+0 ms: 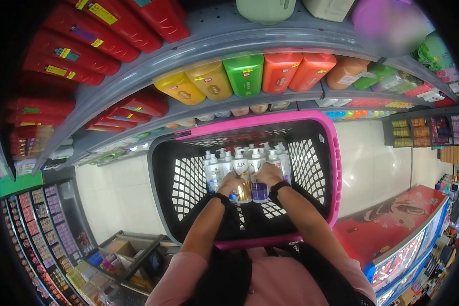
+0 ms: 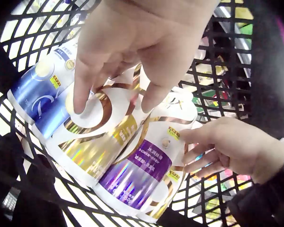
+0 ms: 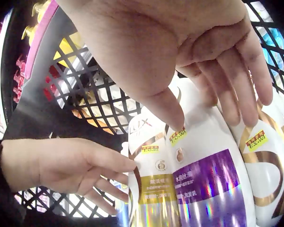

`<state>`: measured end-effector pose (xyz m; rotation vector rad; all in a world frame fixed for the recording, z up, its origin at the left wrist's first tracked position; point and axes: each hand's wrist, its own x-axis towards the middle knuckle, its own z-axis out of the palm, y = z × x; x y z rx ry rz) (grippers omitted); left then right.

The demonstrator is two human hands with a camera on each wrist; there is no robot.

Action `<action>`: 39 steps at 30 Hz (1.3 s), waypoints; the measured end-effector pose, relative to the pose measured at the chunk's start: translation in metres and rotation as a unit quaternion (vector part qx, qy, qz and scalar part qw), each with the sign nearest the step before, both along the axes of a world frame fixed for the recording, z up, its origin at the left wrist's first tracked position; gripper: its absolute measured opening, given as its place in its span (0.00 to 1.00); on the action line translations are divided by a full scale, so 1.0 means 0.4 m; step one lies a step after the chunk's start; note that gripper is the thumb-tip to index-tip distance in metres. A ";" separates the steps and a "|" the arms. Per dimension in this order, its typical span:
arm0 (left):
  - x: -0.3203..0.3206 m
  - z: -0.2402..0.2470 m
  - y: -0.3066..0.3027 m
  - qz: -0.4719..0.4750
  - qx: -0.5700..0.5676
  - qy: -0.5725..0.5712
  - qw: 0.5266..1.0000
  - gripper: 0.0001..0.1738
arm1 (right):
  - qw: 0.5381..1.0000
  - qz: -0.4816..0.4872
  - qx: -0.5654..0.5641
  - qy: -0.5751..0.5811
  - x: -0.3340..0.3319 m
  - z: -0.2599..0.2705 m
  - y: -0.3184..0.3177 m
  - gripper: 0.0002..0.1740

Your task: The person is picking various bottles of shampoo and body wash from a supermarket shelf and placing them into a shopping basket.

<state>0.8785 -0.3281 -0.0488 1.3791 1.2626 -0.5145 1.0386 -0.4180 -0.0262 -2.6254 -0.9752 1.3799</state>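
Observation:
White Lux pump bottles stand grouped in a black basket with a pink rim, in front of my body. A gold-banded bottle is beside a purple-banded bottle, with blue-banded bottles to the left. My left hand is at the gold-banded bottle's upper part, its index finger and thumb spread across the front. My right hand lies over the purple-banded bottle's shoulder, thumb towards the gold one and fingers extended along the far side. The bottle tops are partly hidden behind both hands.
Beyond the basket rise curved shelves with red, yellow, green and orange bottles. Pale floor tiles flank the basket. A red-topped display stands at right, and a low rack of goods at left.

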 end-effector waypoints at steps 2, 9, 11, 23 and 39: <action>-0.005 0.012 -0.006 -0.019 -0.007 0.012 1.000 0.40 | 0.999 -0.001 -0.016 0.034 0.006 0.017 -0.010 0.24; -0.060 0.157 0.009 -0.177 0.091 -0.066 0.978 0.30 | 0.976 0.079 0.183 0.090 0.009 0.075 -0.018 0.26; -0.099 0.242 0.003 -0.211 0.160 -0.132 0.955 0.27 | 0.965 0.051 0.190 0.176 -0.005 0.165 -0.007 0.26; -0.545 0.568 -0.070 -0.052 0.266 -0.196 0.942 0.26 | 0.921 -0.094 0.347 0.152 0.012 0.090 -0.129 0.17; -1.429 0.588 0.030 -0.010 0.387 -0.212 0.897 0.27 | 0.876 0.020 0.381 0.294 -0.897 0.445 0.209 0.18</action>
